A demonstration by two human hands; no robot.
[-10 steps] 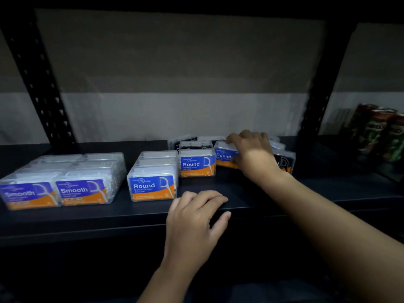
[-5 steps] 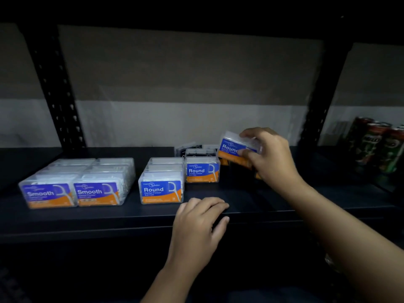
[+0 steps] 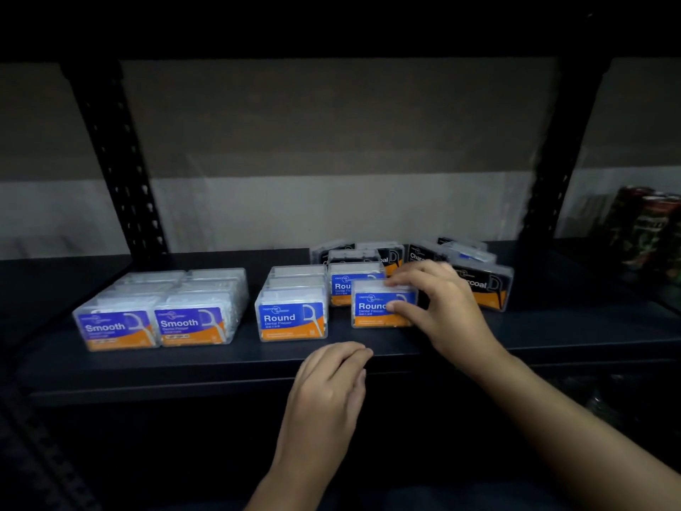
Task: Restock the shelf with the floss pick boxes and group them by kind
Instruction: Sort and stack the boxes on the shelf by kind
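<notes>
1. Floss pick boxes sit in groups on the shelf: two Smooth rows at the left, a Round row in the middle, and a second, short Round row just right of it.
2. One Round box, half a second ago lifted in the air over the dark pile, is now down on the shelf at the near end of that short row, label facing out.
3. The right hand still has its grip on it: fingers curl over the top edge and the thumb presses the front face.
4. The left hand holds nothing; it rests at the near lip of the shelf with fingers loosely bent, as it did a second ago.
5. Charcoal boxes lie loose and crooked at the far right, with at least one blue-labelled box among them.
6. Judging by this, the Round group is growing and the Smooth group looks done; the right-hand pile remains to be sorted, and the placed box likely needs a nudge to line up.
7. Cans stand in the next bay, well apart.
</notes>
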